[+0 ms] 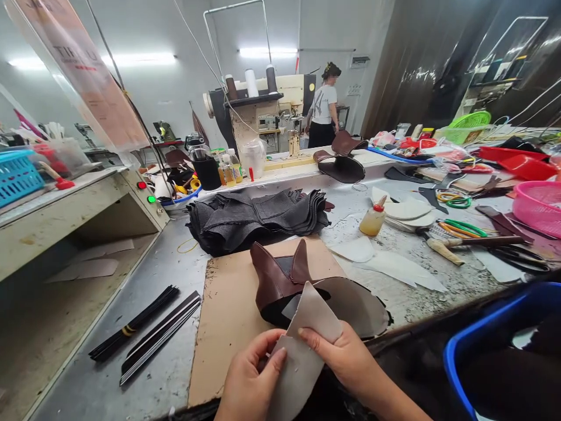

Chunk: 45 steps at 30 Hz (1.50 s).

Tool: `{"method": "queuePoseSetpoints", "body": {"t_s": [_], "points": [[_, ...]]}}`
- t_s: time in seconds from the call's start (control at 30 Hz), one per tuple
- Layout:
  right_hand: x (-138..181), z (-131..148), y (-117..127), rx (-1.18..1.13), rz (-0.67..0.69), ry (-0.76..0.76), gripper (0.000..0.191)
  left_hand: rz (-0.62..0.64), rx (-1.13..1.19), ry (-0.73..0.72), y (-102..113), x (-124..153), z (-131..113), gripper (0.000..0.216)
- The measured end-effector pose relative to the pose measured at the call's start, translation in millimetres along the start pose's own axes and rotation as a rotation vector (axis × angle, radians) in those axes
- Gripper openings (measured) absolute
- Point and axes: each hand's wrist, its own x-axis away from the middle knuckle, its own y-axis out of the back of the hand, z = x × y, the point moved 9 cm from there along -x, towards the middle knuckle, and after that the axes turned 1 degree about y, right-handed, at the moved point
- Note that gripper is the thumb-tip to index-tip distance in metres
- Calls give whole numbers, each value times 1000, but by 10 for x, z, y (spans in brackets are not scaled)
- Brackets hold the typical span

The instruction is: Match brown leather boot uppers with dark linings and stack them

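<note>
Both hands grip a pale grey, leaf-shaped lining piece (pixel 312 318) above the board's front edge. My left hand (pixel 252 374) pinches its left edge between thumb and fingers. On the other side, my right hand (pixel 346 351) has its thumb pressed on the front face, the fingers partly hidden behind. Where the thumbs meet, the piece shows a step that may be a fold or two overlapping layers; I cannot tell which. Just behind it a brown leather boot upper (pixel 280 275) lies spread on a cardboard sheet (pixel 228 316), its grey lined side turned to the right.
A stack of black pieces (pixel 258 216) lies behind the cardboard. To the right are a glue bottle (pixel 372 221), white cut pieces (pixel 394 266), a hammer (pixel 447 248) and a blue-rimmed bin (pixel 451 356). Black strips (pixel 135 324) lie left. A person (pixel 323 108) stands beyond a sewing machine (pixel 263 102).
</note>
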Motion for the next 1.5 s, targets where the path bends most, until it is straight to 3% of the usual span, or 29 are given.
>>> {"method": "queuePoseSetpoints", "body": {"t_s": [0.2, 0.3, 0.43, 0.6, 0.73, 0.8, 0.93, 1.07, 1.17, 1.33, 1.5], "points": [[-89, 14, 5, 158, -23, 67, 39, 0, -92, -70, 14, -56, -22, 42], [-59, 192, -1, 372, -67, 222, 35, -12, -140, -95, -10, -81, -41, 40], [15, 382, -184, 523, 34, 408, 27, -152, -198, -182, 52, -94, -127, 38], [-137, 172, -76, 422, 30, 233, 31, -217, -260, -220, 199, -113, -112, 36], [-291, 76, 49, 363, 36, 170, 37, -494, -316, -262, 584, -139, -201, 58], [-365, 126, 24, 387, 59, 220, 35, -555, -299, -308, 643, -222, -317, 53], [-485, 233, -173, 506, 118, 342, 25, -500, -160, -292, 529, -548, -485, 25], [-505, 289, -209, 672, 96, 353, 27, -433, 4, -187, 414, -790, -504, 32], [-509, 429, -82, 630, 84, 365, 39, -332, 89, -149, 320, -866, -521, 38], [-642, 795, 74, 663, 59, 507, 30, -253, 23, -171, 250, -870, -701, 36], [-776, 855, -75, 859, 103, 516, 23, -275, -143, -219, 236, -851, -891, 19]]}}
